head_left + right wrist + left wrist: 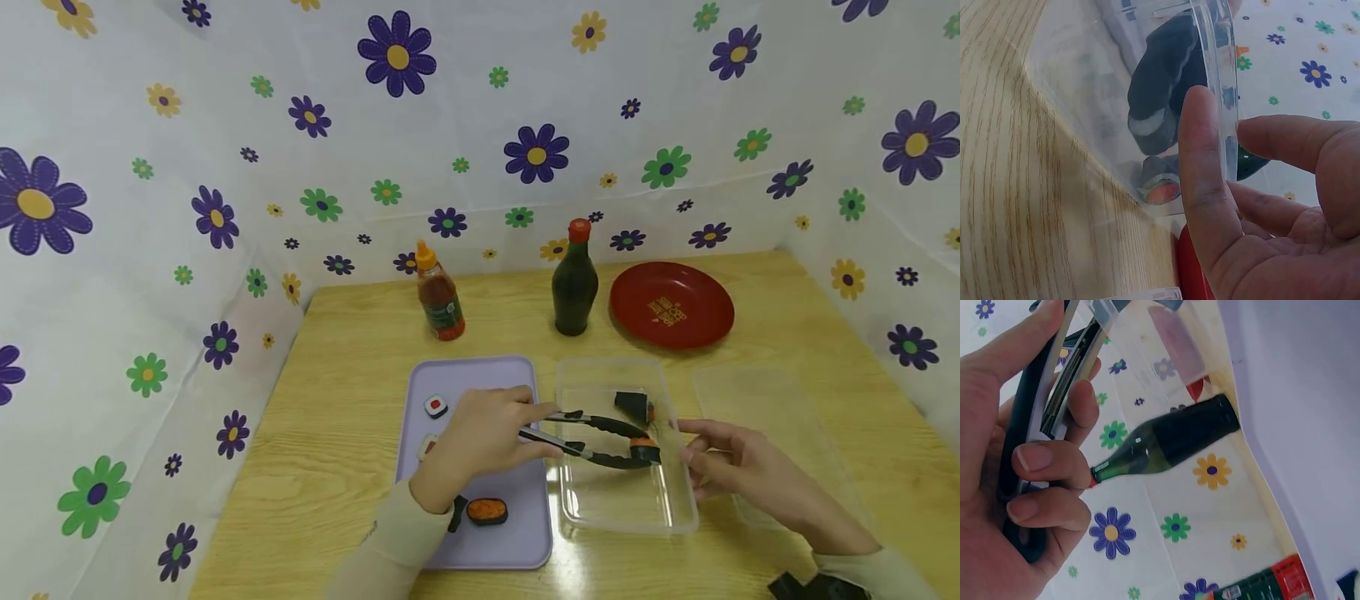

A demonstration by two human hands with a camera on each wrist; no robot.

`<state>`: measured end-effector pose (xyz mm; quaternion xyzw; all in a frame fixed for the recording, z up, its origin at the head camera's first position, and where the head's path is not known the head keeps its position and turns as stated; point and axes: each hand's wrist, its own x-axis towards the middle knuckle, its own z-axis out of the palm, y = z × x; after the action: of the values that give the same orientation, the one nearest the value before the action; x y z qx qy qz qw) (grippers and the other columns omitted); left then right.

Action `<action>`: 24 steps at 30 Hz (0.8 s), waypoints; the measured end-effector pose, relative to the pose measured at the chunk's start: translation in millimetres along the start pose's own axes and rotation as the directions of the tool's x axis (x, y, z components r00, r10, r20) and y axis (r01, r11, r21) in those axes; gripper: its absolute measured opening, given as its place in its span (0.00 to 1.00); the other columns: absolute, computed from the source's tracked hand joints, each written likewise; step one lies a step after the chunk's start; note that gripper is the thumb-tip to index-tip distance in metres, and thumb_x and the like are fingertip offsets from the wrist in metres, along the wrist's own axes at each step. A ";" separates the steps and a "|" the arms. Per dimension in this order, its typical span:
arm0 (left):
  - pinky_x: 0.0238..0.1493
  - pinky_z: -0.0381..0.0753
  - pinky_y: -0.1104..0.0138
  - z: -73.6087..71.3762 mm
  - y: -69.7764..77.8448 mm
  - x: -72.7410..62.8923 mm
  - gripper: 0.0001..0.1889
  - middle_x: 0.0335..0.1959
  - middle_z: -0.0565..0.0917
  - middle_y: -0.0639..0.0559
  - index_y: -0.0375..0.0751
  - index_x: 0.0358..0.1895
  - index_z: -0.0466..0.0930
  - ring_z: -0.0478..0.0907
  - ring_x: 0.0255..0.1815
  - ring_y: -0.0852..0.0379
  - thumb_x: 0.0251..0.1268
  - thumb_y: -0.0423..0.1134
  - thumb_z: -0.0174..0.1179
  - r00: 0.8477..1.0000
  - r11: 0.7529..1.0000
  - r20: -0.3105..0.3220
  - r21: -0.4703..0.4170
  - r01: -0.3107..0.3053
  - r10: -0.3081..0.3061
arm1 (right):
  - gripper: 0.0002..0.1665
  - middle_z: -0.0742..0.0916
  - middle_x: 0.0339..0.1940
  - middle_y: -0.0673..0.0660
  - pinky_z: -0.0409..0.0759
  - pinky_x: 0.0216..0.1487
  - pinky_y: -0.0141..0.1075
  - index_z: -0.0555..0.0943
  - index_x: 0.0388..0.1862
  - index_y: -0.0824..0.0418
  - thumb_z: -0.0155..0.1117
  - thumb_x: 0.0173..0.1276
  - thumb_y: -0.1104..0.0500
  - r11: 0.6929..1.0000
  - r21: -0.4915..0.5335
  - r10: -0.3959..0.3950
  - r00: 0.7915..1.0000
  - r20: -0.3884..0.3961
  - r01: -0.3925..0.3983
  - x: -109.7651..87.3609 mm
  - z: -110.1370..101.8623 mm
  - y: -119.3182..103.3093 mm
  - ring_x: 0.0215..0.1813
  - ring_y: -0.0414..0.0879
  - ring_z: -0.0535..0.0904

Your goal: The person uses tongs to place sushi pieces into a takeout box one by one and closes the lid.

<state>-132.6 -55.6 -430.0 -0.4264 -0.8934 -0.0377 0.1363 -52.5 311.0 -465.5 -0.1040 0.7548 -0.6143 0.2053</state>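
Observation:
My left hand [480,437] grips black-and-silver tongs [611,427], which reach over a clear plastic container [622,528]. Between the tongs' tips sits an orange-topped sushi piece [644,452], inside the container's outline. Behind it in the container lies a dark-wrapped sushi roll [632,406]; its reddish end [1163,192] shows through the wall in the right wrist view. My right hand [738,471] holds the container's right side, one digit flat along the outer wall and another at the rim. Partly under my left arm is a lilac tray [525,546] bearing an orange-topped sushi [487,511] and a white roll [436,406].
A clear lid [787,417] lies right of the container, partly under my right forearm. At the back stand an orange-capped sauce bottle [441,300] and a dark green bottle [574,287]. A red plate [697,308] is at back right. Flowered cloth [465,108] surrounds the wooden table [300,433].

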 end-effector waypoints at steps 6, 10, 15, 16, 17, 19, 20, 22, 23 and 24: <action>0.17 0.60 0.73 1.3 8.3 8.6 0.28 0.37 0.86 0.64 0.68 0.58 0.88 0.71 0.22 0.68 0.58 0.75 0.65 0.998 1.000 0.065 0.028 0.010 -0.012 | 0.35 0.86 0.45 0.56 0.90 0.42 0.44 0.57 0.79 0.81 0.55 0.84 0.63 0.999 -0.024 0.026 1.000 -0.006 -0.026 1.7 0.4 -2.7 0.40 0.45 0.88; 0.16 0.56 0.73 -4.4 11.1 14.1 0.29 0.37 0.86 0.64 0.69 0.59 0.88 0.66 0.20 0.68 0.58 0.75 0.66 0.992 0.999 0.120 0.015 0.046 -0.048 | 0.35 0.86 0.46 0.56 0.90 0.41 0.44 0.57 0.78 0.82 0.55 0.83 0.64 1.000 -0.021 0.004 1.000 -0.004 -0.004 4.0 -1.1 -2.8 0.41 0.44 0.88; 0.16 0.56 0.72 -6.1 12.7 16.9 0.30 0.37 0.86 0.64 0.68 0.60 0.87 0.66 0.20 0.67 0.56 0.75 0.67 0.989 0.998 0.139 0.004 0.060 -0.060 | 0.33 0.87 0.46 0.53 0.90 0.42 0.44 0.59 0.77 0.81 0.56 0.83 0.66 1.000 -0.006 -0.018 1.000 -0.006 0.018 4.5 -2.4 -1.5 0.42 0.44 0.88; 0.16 0.56 0.72 -5.6 12.9 16.8 0.31 0.38 0.87 0.64 0.68 0.60 0.87 0.67 0.20 0.67 0.56 0.75 0.67 0.988 0.998 0.141 -0.003 0.058 -0.057 | 0.32 0.88 0.46 0.53 0.90 0.42 0.44 0.60 0.77 0.81 0.56 0.83 0.66 1.000 -0.007 -0.018 1.000 -0.008 0.018 3.8 -2.1 -1.3 0.42 0.44 0.89; 0.16 0.57 0.73 -5.3 13.0 16.5 0.32 0.39 0.87 0.64 0.68 0.61 0.87 0.67 0.20 0.68 0.55 0.75 0.67 0.988 0.998 0.142 -0.012 0.057 -0.055 | 0.32 0.88 0.46 0.53 0.90 0.42 0.43 0.61 0.77 0.79 0.56 0.82 0.65 1.000 -0.007 -0.010 1.000 -0.018 0.010 2.9 -1.6 -1.1 0.42 0.45 0.89; 0.17 0.58 0.73 -4.8 12.1 14.8 0.34 0.40 0.87 0.64 0.67 0.63 0.86 0.69 0.21 0.68 0.54 0.76 0.68 0.988 0.998 0.145 -0.033 0.058 -0.053 | 0.31 0.88 0.46 0.52 0.90 0.42 0.43 0.62 0.77 0.78 0.56 0.82 0.65 1.000 -0.010 -0.013 1.000 -0.026 0.013 1.4 -1.2 -0.2 0.42 0.45 0.89; 0.17 0.59 0.73 -5.4 11.0 13.5 0.35 0.40 0.86 0.64 0.66 0.64 0.85 0.70 0.22 0.68 0.54 0.76 0.68 0.987 0.997 0.150 -0.048 0.063 -0.055 | 0.31 0.88 0.46 0.52 0.90 0.42 0.43 0.63 0.77 0.77 0.56 0.82 0.66 1.000 -0.011 -0.016 0.999 -0.030 0.016 0.8 -1.1 0.4 0.42 0.45 0.89; 0.19 0.62 0.73 -7.3 7.7 9.4 0.38 0.40 0.85 0.64 0.66 0.66 0.84 0.72 0.24 0.70 0.52 0.76 0.69 0.984 0.992 0.165 -0.087 0.086 -0.070 | 0.29 0.87 0.47 0.52 0.90 0.42 0.42 0.65 0.77 0.74 0.56 0.82 0.66 1.000 -0.009 -0.025 0.999 -0.032 0.025 0.0 -1.0 1.7 0.42 0.44 0.88; 0.20 0.63 0.73 -9.3 5.6 6.8 0.39 0.40 0.84 0.64 0.65 0.67 0.82 0.73 0.25 0.70 0.52 0.76 0.70 0.981 0.988 0.178 -0.114 0.103 -0.081 | 0.29 0.87 0.47 0.52 0.90 0.42 0.42 0.66 0.77 0.72 0.56 0.82 0.67 1.000 -0.007 -0.027 0.999 -0.035 0.027 -0.3 -0.8 2.3 0.42 0.44 0.88; 0.20 0.64 0.73 -11.8 3.1 3.6 0.40 0.39 0.84 0.64 0.65 0.68 0.82 0.74 0.26 0.70 0.52 0.75 0.71 0.978 0.983 0.187 -0.143 0.118 -0.090 | 0.28 0.87 0.47 0.52 0.90 0.42 0.42 0.66 0.77 0.72 0.56 0.82 0.67 0.999 -0.006 -0.034 0.999 -0.030 0.034 -0.5 -0.9 2.9 0.42 0.44 0.88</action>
<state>-129.9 -53.1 -417.8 -0.3897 -0.9176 -0.0751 0.0199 -52.1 312.7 -468.1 -0.1079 0.7576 -0.6171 0.1833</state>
